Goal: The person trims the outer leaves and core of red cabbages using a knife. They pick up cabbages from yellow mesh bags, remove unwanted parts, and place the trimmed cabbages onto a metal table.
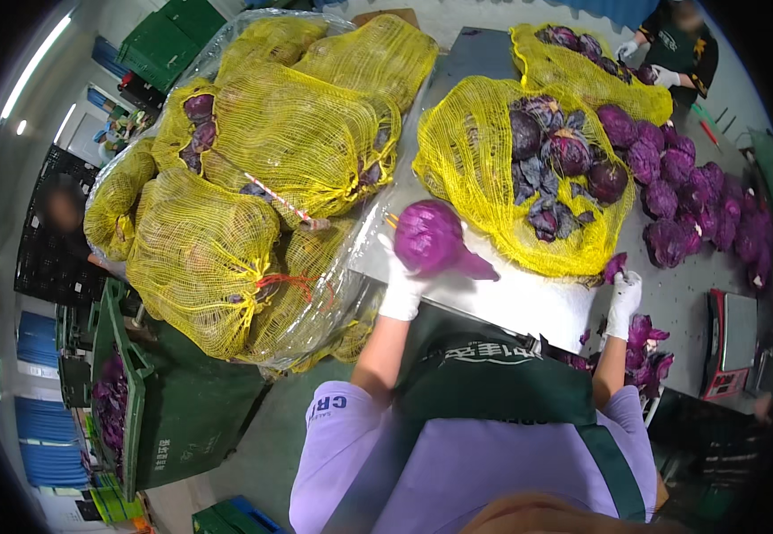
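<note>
A red cabbage head (428, 237) rests in my white-gloved left hand (402, 287), held up over the steel table. One loose leaf (478, 267) hangs from its side. Small orange tips (391, 219) show beside the cabbage; what they belong to is hidden. My right hand (625, 297), also gloved, pinches a torn purple leaf piece (615, 267) near the front of an opened yellow mesh sack (456, 143). Whole cabbages (566, 153) and dark wilted leaves lie in that sack. Below my right hand is a heap of stripped leaves (643, 360).
Filled yellow mesh sacks (300, 127) are piled on my left, a red-and-white stick among them. Peeled cabbages (687, 187) and a scale (737, 334) occupy the right side. A green bin (186, 400) stands at lower left. Another person (677, 53) works at the far right.
</note>
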The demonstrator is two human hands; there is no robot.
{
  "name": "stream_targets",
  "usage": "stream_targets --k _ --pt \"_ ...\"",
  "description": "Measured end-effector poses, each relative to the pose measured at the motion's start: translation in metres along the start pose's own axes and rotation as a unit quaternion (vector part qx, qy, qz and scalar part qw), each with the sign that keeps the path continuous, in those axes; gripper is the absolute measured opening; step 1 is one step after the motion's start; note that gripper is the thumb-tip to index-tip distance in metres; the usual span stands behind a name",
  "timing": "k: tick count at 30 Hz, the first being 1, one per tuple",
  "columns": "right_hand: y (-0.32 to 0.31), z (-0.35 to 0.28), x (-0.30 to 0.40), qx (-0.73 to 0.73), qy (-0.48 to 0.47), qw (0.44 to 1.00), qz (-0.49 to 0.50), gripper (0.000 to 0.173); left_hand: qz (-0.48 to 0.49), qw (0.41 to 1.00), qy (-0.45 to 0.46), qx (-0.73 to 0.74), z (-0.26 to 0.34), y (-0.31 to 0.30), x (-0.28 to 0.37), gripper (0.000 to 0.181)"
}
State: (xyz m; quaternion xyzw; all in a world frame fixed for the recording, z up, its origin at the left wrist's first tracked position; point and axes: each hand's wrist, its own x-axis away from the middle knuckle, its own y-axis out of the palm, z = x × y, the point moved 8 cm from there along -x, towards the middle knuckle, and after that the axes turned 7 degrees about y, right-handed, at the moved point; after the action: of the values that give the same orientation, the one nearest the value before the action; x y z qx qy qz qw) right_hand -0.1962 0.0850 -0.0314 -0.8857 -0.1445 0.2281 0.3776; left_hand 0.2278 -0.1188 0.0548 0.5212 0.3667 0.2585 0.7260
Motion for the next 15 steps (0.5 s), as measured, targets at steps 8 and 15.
stream_targets --k 8,15 --pt "-0.064 0.191 0.053 0.339 0.025 0.940 0.031 0.036 0.220 0.973 0.075 -0.007 0.020 -0.038 -0.012 0.087" --pt "-0.110 0.178 0.083 0.260 0.152 0.954 0.018 0.046 0.234 0.932 0.271 0.048 0.097 -0.034 -0.042 0.059"
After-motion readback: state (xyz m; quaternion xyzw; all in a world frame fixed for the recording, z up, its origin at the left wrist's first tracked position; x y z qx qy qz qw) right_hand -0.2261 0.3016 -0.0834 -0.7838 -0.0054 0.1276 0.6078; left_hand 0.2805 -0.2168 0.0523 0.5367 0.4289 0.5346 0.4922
